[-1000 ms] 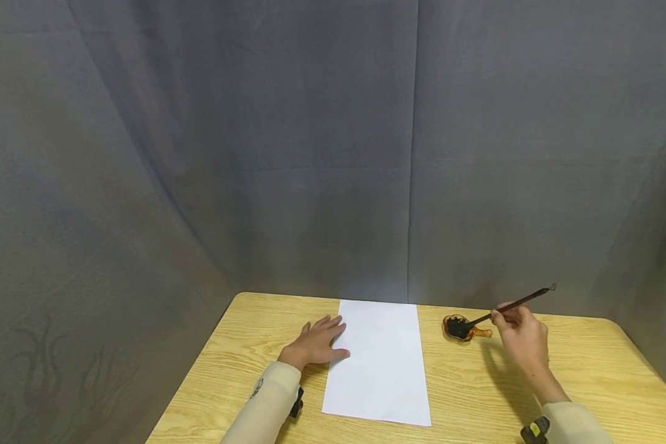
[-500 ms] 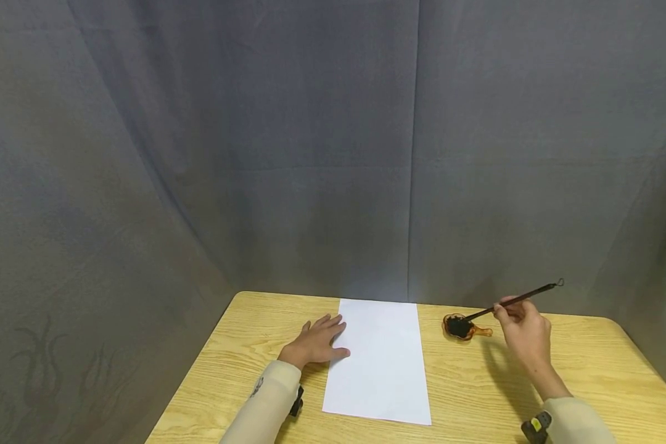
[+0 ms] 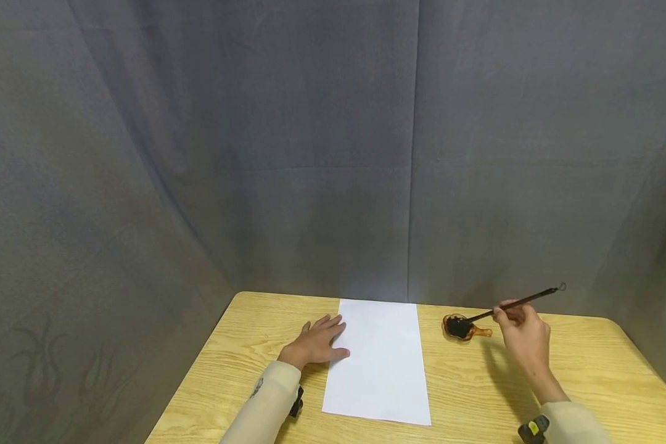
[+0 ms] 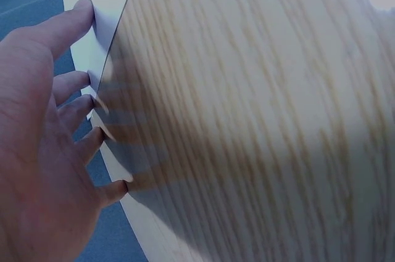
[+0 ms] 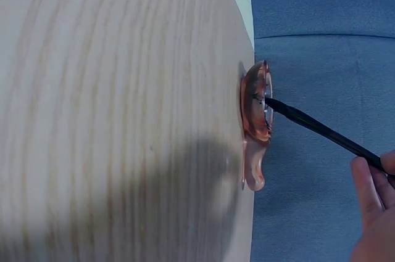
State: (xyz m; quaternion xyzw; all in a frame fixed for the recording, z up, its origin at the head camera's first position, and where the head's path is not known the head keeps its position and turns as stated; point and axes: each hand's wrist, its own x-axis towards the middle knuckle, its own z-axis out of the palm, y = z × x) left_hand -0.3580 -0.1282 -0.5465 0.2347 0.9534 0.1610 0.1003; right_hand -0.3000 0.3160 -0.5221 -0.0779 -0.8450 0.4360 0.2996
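A sheet of white paper [image 3: 380,364] lies flat on the wooden table. My left hand [image 3: 315,344] rests with spread fingers on its left edge; in the left wrist view the thumb [image 4: 77,18] lies over the paper. To the right of the sheet, a small amber dish [image 3: 481,332] with a short handle holds black ink [image 3: 458,327]. My right hand [image 3: 524,336] pinches a dark writing brush [image 3: 524,301] by its shaft, slanted, with the tip down in the dish. The right wrist view shows the brush [image 5: 327,131] entering over the rim of the dish [image 5: 254,111].
The wooden table [image 3: 227,370] has rounded far corners. A grey curtain [image 3: 322,154] hangs right behind its far edge and along the left side. Each wrist carries a small black camera, such as the right one [image 3: 534,428].
The brush's looped end has swung slightly to the right, and my right hand shifted a little with it. The tip stays in the dish. My left hand and the paper have not moved.
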